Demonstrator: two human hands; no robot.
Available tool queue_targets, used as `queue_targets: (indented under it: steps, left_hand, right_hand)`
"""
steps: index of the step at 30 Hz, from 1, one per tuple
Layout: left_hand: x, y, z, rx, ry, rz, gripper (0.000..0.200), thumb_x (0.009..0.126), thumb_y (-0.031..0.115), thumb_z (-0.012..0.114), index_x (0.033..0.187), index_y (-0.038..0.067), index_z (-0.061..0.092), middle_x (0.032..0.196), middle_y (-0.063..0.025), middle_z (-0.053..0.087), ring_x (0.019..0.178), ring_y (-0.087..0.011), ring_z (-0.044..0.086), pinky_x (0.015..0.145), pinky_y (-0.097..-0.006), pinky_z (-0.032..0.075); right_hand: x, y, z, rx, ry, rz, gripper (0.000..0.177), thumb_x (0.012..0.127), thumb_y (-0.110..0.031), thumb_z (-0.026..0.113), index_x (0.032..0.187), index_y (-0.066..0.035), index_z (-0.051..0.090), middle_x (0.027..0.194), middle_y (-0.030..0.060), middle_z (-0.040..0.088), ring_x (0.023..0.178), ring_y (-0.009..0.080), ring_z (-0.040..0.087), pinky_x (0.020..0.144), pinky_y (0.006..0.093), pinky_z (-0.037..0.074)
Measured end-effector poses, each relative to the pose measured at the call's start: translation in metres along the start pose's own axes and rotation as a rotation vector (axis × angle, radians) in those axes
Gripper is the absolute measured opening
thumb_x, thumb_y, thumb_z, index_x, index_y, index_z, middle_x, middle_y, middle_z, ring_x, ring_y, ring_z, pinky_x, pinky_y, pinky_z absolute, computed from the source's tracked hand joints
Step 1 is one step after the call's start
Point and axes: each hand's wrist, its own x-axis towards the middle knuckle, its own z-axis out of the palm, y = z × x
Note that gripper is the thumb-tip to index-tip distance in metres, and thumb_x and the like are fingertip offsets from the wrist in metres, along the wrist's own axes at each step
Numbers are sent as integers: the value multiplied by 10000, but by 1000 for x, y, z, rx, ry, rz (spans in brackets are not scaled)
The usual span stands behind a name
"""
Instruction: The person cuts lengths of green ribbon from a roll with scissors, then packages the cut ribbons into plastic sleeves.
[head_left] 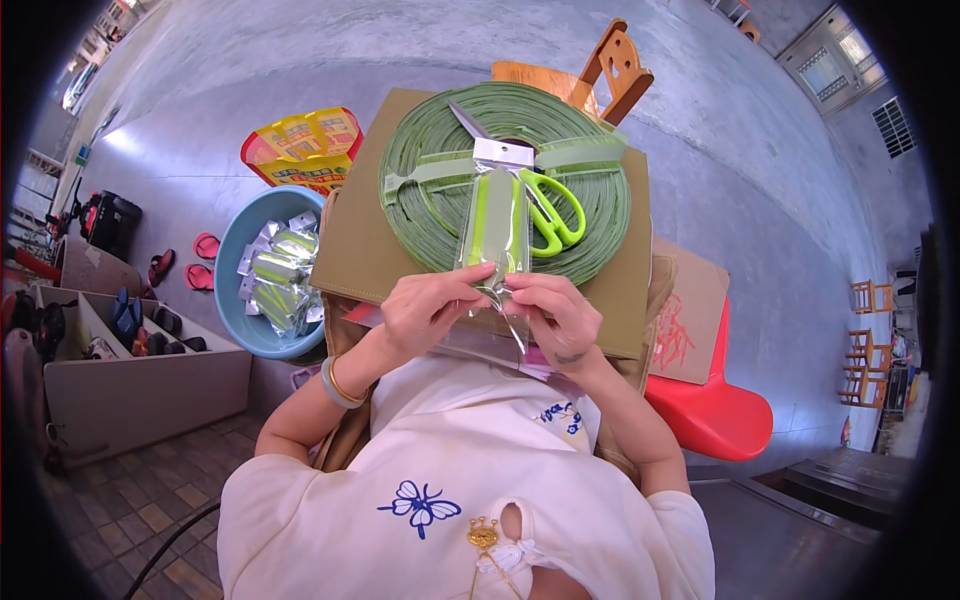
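Observation:
A clear plastic packet (497, 220) with a white header holds a folded piece of green strap. My left hand (432, 304) pinches its lower left edge, and my right hand (556, 308) pinches the lower right, where the clear film is bunched between the fingers. Under the packet's upper part lies a big flat coil of green strap (420, 145). Green-handled scissors (560, 220) rest on the coil, their blade pointing to the upper left and partly covered by the packet. The coil sits on a brown board (350, 240) in front of my body.
To the left, a blue tub (232, 300) holds several similar packets (285, 275). Behind it stands a yellow and red bag (310, 140). A red chair (720, 405) with a cardboard sheet (690, 310) is on the right. Beyond the coil is a wooden chair (615, 75).

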Motion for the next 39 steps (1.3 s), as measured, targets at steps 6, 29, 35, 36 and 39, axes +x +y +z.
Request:
queue_targets:
  steps: [6, 29, 35, 36, 39]
  left_hand:
    - [-3, 0, 0, -46, 6, -84, 116, 693, -31, 675, 766, 3, 591, 960, -178, 648, 660, -200, 650, 582, -254, 513]
    - [-16, 21, 4, -941, 129, -1288, 123, 834, 31, 593, 743, -17, 526, 775, -150, 619, 693, -217, 659, 617, -273, 576]
    - [-16, 22, 5, -999, 170, -1329, 140, 806, 41, 635, 740, -11, 523, 793, -147, 622, 712, -211, 659, 634, -262, 576]
    - [-17, 21, 6, -1010, 180, -1335, 138, 806, 39, 634, 740, -11, 523, 797, -146, 622, 715, -211, 659, 637, -263, 577]
    - [-19, 19, 7, -1032, 187, -1343, 136, 807, 35, 630, 740, -9, 521, 804, -148, 622, 720, -211, 658, 646, -265, 578]
  right_hand:
    - [-7, -3, 1, 277, 29, 296, 130, 738, 46, 651, 846, 25, 582, 979, 134, 594, 818, 176, 614, 683, 276, 531]
    - [-16, -34, 5, 796, 225, 1194, 87, 837, -12, 582, 821, 43, 515, 854, 153, 602, 779, 195, 639, 698, 281, 564]
    - [-14, -33, 5, 749, 219, 1190, 98, 832, -11, 588, 813, 47, 511, 840, 153, 605, 760, 188, 639, 689, 271, 563]
    - [-13, -33, 5, 740, 219, 1190, 101, 831, -11, 589, 810, 47, 510, 836, 153, 606, 753, 187, 640, 685, 270, 564]
    - [-12, -33, 5, 737, 243, 1182, 107, 826, -7, 594, 795, 40, 503, 822, 152, 607, 734, 182, 641, 675, 266, 564]
